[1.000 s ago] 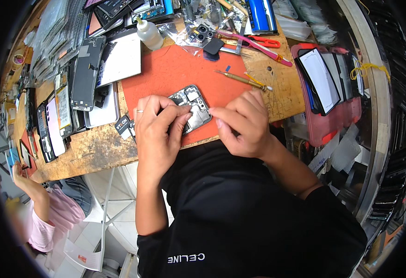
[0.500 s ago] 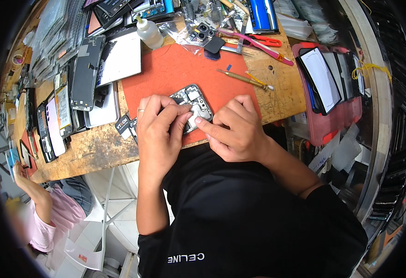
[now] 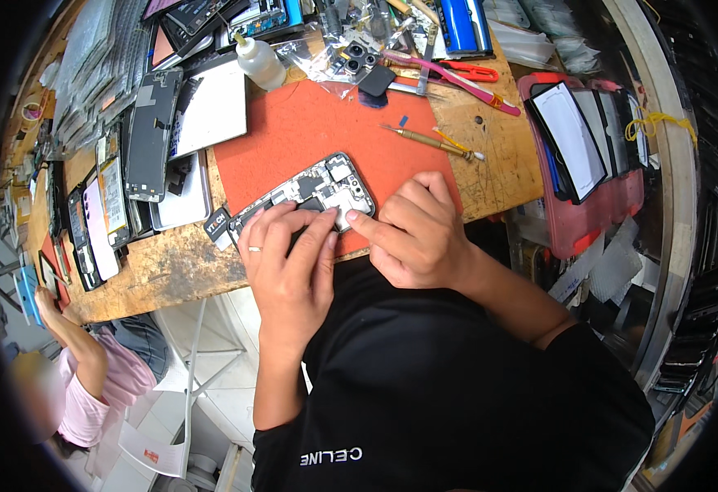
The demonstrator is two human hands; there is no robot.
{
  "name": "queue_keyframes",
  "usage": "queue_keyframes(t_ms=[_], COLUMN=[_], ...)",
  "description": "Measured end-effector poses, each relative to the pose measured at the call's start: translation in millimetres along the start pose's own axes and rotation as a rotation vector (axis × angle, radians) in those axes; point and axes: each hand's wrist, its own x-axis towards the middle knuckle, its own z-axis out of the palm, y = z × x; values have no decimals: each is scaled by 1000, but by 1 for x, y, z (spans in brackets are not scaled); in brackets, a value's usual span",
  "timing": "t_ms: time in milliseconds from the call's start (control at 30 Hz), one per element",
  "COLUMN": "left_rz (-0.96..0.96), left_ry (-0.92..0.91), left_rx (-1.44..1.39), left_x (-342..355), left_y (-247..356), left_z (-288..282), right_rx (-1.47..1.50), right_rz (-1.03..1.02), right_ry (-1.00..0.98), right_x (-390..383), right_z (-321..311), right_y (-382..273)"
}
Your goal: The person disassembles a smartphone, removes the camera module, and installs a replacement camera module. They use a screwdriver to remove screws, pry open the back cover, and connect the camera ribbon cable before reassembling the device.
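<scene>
An opened phone [image 3: 297, 184], its back off and inner parts bare, lies slanted on an orange-red mat [image 3: 293, 123]. My left hand [image 3: 289, 258], with a ring on one finger, is bent over the phone's near long edge. Its fingertips rest on the inner parts and its thumb is by the near edge. My right hand [image 3: 416, 234] is at the phone's right end. Its index fingertip presses on the inside near the corner, the thumb is below the edge, and the other fingers are curled. Any small part under the fingertips is hidden.
Beyond the phone lie a gold pen-like tool [image 3: 428, 139], a pink toothbrush [image 3: 457, 82], a camera module [image 3: 359, 57] and a white dropper bottle [image 3: 260, 64]. Phone parts [image 3: 152, 135] crowd the left. A pink bin [image 3: 597, 217] stands at right. Another person [image 3: 100, 381] sits lower left.
My left hand has turned and moved down off the phone's middle, so more of its inside shows. Its fingers lie flatter now. The right hand has barely moved.
</scene>
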Motion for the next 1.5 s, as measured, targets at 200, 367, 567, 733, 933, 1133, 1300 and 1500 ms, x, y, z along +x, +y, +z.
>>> queue_keyframes(t_ms=[200,367,567,733,933,1133,1300,1500], left_rz=[66,98,115,119,34,156,75,124], left_ry=[-14,-4,62,113,128,58,104,150], left_rx=[49,85,48,36,-46,156,-8,-72], left_x=[-3,-2,2,-2,-4,-13,-11,0], left_y=[0,-1,-2,-5,-4,-13,-4,-1], left_z=[5,7,12,16,23,39,27,21], right_rx=[-26,-40,-60,1,-519,-498,-504,-382], right_rz=[-9,-20,-18,54,-20,243,267,174], right_ry=[54,72,58,118,-88,-439,-372,-55], right_x=[-2,0,-3,-2,8,12,13,13], right_z=[5,6,5,-5,-61,-53,-72,-63], right_y=[1,1,-1,3,37,44,53,37])
